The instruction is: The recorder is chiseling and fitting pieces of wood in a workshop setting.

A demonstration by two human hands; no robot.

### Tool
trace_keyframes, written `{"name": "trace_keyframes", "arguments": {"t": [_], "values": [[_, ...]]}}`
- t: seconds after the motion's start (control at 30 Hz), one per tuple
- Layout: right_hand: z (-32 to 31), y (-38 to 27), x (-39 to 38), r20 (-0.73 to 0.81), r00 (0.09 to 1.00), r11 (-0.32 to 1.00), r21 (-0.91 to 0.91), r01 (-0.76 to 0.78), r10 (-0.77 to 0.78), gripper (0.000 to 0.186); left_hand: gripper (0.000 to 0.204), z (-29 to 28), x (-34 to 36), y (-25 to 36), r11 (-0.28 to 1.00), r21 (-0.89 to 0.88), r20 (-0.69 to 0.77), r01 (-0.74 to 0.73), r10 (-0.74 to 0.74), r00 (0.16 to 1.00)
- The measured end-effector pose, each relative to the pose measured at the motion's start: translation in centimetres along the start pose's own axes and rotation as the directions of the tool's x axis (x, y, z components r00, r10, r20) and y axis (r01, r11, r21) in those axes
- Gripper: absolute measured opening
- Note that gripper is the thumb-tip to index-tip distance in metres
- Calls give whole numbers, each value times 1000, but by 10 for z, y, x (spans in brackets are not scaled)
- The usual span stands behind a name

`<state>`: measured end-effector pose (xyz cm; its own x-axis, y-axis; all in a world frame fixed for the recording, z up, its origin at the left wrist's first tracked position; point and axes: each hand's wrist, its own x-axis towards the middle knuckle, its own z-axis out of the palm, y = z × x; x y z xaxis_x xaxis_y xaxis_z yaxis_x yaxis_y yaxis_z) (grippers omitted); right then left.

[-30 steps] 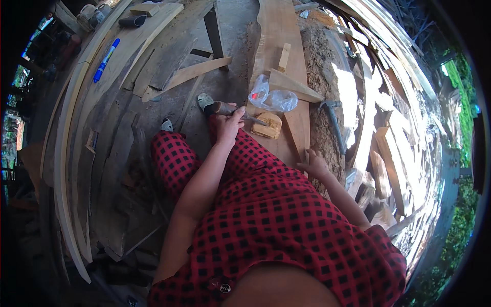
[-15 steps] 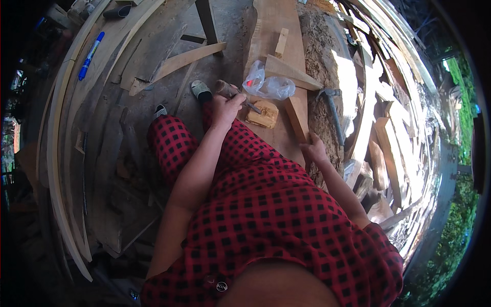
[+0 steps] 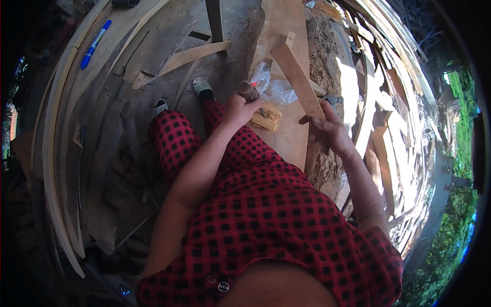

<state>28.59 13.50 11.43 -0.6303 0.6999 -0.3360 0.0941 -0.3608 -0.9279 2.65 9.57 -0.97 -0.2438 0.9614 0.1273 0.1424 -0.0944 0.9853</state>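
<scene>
My left hand is closed around a wood-handled chisel, its blade angled down onto a small carved block of yellowish wood. This block lies on a wide plank beside my leg. In my right hand is a flat wooden bat, gripped at its near end and raised above the plank, its far end tilted up and leftward. A crumpled clear plastic bag rests just beyond the block. The hammer behind my right hand is mostly hidden.
A rough-barked log borders the plank on the right, with stacked wood scraps past it. Long boards line the left, a blue marker on one. A curved wooden piece lies near a dark post.
My right hand has lifted the wooden bat off the plank and swung it up, now covering part of the hammer. My left hand with the chisel has shifted slightly right and down.
</scene>
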Motion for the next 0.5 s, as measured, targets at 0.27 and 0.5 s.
{"name": "trace_keyframes", "arguments": {"t": [0.27, 0.5], "values": [[58, -77, 26, 164, 829, 599, -618, 509, -535, 56, 14, -6, 9, -13, 994, 88, -32, 63, -60, 998], [67, -108, 39, 156, 987, 327, -931, 163, -46, 57, 10, -7, 8, -20, 997, 65, -65, 39, -35, 997]]}}
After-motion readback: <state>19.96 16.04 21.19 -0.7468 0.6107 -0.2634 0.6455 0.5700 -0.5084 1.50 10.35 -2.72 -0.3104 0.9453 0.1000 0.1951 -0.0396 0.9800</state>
